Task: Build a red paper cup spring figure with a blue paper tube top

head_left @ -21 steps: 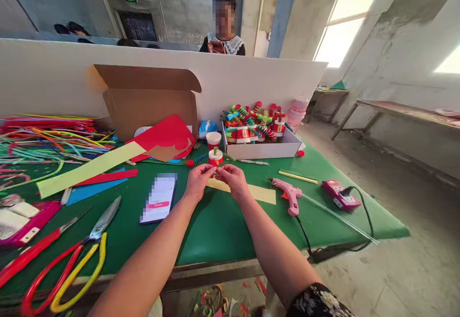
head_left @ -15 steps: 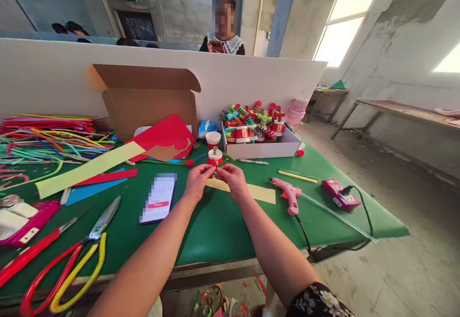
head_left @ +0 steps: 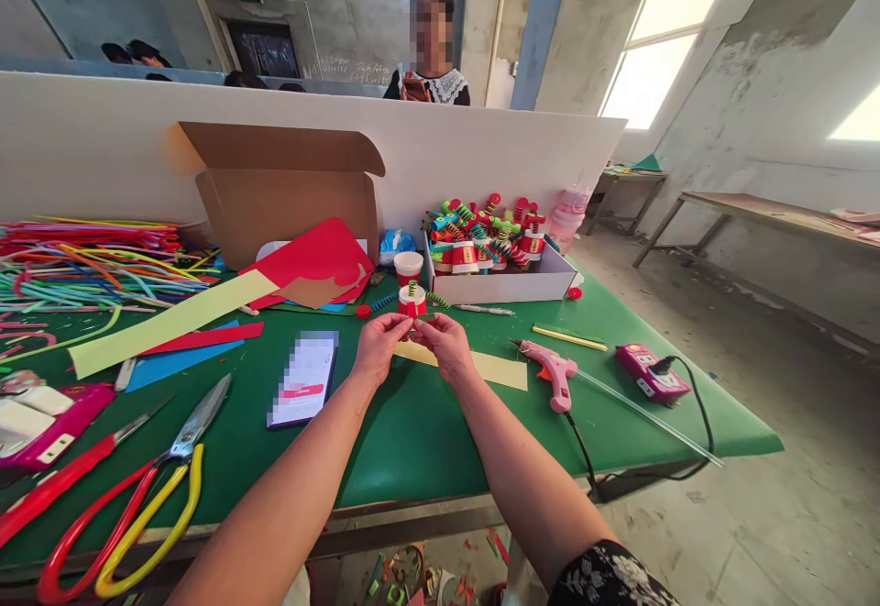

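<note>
My left hand (head_left: 376, 347) and my right hand (head_left: 445, 344) meet over the green table (head_left: 412, 432), fingertips pinched together on a small piece I cannot make out. Just beyond the fingertips stands a small red-and-white paper cup figure (head_left: 412, 299) with coiled pipe-cleaner arms. A yellow paper strip (head_left: 499, 369) lies under my right hand. Another red-and-white cup (head_left: 408, 267) stands behind the figure.
A white box (head_left: 501, 285) holds several finished figures. A pink glue gun (head_left: 555, 373) and a pink power adapter (head_left: 652, 372) lie at the right. At the left are a phone (head_left: 304, 379), scissors (head_left: 137, 496), pipe cleaners (head_left: 82, 267), paper sheets (head_left: 313, 262) and a cardboard box (head_left: 281, 189). A person stands behind the white partition (head_left: 89, 148).
My hands stay almost still, fingers working slightly. The person behind the partition has straightened up a little.
</note>
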{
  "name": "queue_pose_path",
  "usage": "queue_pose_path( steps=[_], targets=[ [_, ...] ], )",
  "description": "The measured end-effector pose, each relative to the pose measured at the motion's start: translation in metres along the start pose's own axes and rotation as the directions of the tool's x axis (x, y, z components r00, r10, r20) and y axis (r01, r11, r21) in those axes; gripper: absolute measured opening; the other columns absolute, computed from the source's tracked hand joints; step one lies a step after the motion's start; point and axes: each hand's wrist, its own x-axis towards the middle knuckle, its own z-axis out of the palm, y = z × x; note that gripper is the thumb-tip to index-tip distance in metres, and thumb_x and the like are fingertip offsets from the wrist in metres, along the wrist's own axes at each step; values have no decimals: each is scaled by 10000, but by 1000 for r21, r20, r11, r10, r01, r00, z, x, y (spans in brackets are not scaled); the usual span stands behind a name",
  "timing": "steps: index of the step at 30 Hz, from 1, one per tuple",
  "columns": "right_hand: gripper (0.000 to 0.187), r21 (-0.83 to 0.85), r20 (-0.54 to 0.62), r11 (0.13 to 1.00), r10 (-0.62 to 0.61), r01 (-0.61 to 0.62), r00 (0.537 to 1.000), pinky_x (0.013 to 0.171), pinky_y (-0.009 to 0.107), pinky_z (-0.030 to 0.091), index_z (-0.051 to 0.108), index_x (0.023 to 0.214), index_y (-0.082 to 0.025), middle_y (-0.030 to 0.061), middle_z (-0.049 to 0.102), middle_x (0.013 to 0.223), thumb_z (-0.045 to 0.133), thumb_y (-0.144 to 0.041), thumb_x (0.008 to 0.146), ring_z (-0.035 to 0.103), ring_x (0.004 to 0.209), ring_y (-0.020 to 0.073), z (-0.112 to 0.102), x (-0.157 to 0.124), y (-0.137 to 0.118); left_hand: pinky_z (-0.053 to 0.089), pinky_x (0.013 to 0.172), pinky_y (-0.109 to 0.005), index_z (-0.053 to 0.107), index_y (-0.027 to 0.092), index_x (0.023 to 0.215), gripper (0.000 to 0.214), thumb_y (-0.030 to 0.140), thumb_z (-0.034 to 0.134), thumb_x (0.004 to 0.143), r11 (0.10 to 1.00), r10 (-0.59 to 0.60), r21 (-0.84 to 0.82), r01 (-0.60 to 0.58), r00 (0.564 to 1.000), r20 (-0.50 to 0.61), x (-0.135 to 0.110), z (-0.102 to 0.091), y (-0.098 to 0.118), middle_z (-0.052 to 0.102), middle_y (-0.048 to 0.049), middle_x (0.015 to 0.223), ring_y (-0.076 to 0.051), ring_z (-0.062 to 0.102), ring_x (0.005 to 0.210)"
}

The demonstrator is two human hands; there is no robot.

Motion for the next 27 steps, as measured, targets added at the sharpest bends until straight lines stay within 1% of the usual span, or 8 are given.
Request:
queue_pose_path(
  steps=[4,7,11,12,14,16,20,27],
  targets=[
    [332,-4,-2,1000,-13,13,1000,678,274,532,621,647,-176,-27,657,592,866,-339,493,605,545,101,0,0,1,403,612,-263,704,147,707,363,420,843,514,1000,-5,-16,6,1000,7,0,1,-1,655,-18,659,-114,524,597],
    [315,11,-7,1000,-14,14,1000,658,265,541,613,625,-176,-31,644,565,866,-322,506,599,528,100,1,1,0,394,603,-259,693,149,687,351,400,851,500,1000,-2,-30,2,1000,-19,1,0,0,639,-5,627,-106,509,573],
    [286,151,-85,988,-6,19,996,616,249,552,638,666,-170,-5,646,577,780,-418,680,603,533,104,-3,4,-5,372,579,-249,682,158,664,339,409,843,503,998,-5,-61,3,999,-45,2,-1,3,597,17,569,-92,477,543],
    [292,181,-95,984,17,0,995,608,248,556,636,671,-168,5,648,582,756,-431,718,607,536,107,-4,6,-5,370,575,-247,680,159,660,343,414,843,498,998,-10,-69,7,999,-42,2,-1,4,592,19,563,-91,474,540],
    [278,209,-81,977,71,-53,994,607,249,563,627,671,-168,15,656,589,759,-404,737,608,536,108,-6,8,-4,367,569,-245,682,159,656,351,413,848,481,997,-21,-79,19,999,-27,1,0,5,601,13,572,-89,475,537],
    [237,209,-35,974,97,-88,995,627,242,564,634,680,-170,11,666,602,806,-332,696,606,541,100,-7,8,-1,372,571,-245,685,155,652,354,404,856,467,996,-33,-80,32,999,-6,-1,1,6,616,4,589,-88,480,540],
    [243,183,68,979,76,-87,995,672,221,554,671,698,-167,-18,659,617,866,-264,591,593,556,77,-6,7,4,393,599,-253,688,148,646,357,400,863,462,996,-40,-80,42,999,22,-3,3,7,624,-6,596,-96,501,564],
    [347,134,114,988,56,-71,992,703,224,541,672,671,-164,-18,671,662,903,-353,493,609,601,80,-5,3,3,406,614,-269,684,151,650,375,421,864,461,998,-20,-66,21,1000,21,-2,3,7,646,-16,625,-107,512,578]
  ],
)
